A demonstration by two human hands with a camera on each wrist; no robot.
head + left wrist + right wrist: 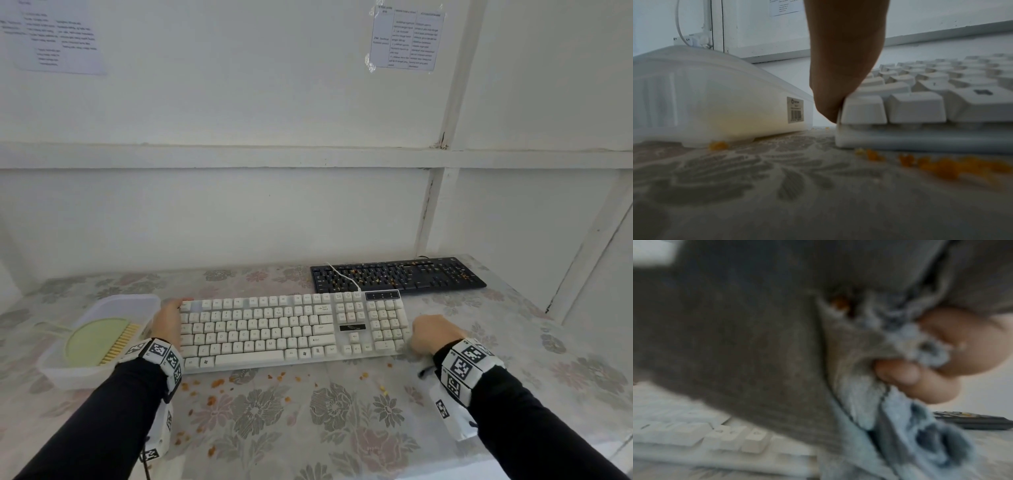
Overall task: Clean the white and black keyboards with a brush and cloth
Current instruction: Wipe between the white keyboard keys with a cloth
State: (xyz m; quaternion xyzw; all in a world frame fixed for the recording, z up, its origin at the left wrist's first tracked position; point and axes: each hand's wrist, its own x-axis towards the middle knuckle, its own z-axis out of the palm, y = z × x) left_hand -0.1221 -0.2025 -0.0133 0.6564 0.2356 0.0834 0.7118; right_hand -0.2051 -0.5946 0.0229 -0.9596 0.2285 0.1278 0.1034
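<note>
The left hand (169, 320) lies against the left end of the white keyboard (291, 329), at about 9 o'clock of it. In the left wrist view the hand (842, 65) presses the keyboard's (931, 105) end edge; whether its grip curls round that edge or merely leans on it, I cannot tell, since the fingers are out of sight there and mostly hidden in the head view.

Just left of that hand stands a translucent tub (68, 370), holding a pale green brush (102, 341) with yellowish bristles. The tub (715, 97) nearly touches the keyboard, with only the hand between them.

The white keyboard lies flat at the middle of the flowered surface (308, 428). Orange crumbs (215, 383) are scattered at 6 o'clock of it, along its front edge. At 1 o'clock lies the black keyboard (397, 275), well apart from both hands, strewn with crumbs; a white cable (342, 274) crosses its left part.

The right hand (435, 334) is at 3 o'clock of the white keyboard, touching its right end, the grip clenched. The right wrist view shows its fingers (900, 374) curled tight on a bunched grey and pale blue cloth (756, 337), which fills most of that blurred picture. In the head view the cloth is hidden under the fist.
</note>
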